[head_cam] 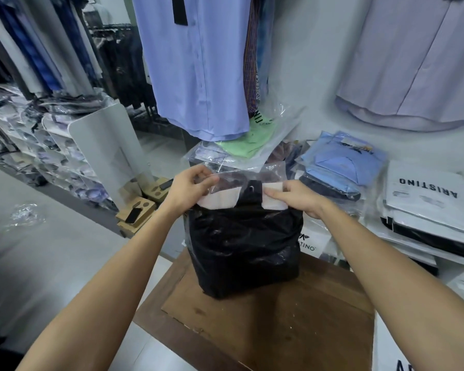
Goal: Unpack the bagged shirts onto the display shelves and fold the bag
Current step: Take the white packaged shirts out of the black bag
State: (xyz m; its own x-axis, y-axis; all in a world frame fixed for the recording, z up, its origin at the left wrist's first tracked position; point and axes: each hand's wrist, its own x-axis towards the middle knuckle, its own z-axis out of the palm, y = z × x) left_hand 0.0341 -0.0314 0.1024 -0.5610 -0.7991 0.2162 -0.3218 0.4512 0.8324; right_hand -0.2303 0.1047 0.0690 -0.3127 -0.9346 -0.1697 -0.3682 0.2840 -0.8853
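A black bag (243,250) stands upright on the far part of a brown table (292,330), its mouth open toward the shelves behind it. Both hands work at that mouth: the left hand (189,190) pinches the clear plastic sleeve of a packed shirt (252,190) at the bag's left rim, and the right hand (300,196) grips the shirt's pale collar end at the right rim — each hand closed on the same pack, which is only partly out of the bag. Beyond the bag lie more packed shirts, a green one (245,145) just behind it and a blue one (338,162) to its right. Likely risks: the slick sleeve may slip through the left fingers (212,180); the bag, held down by nothing, may lift or tip with the pack as it is drawn up — spilling whatever is left inside, which cannot be seen. The stack behind the bag could be knocked when the pack comes clear.
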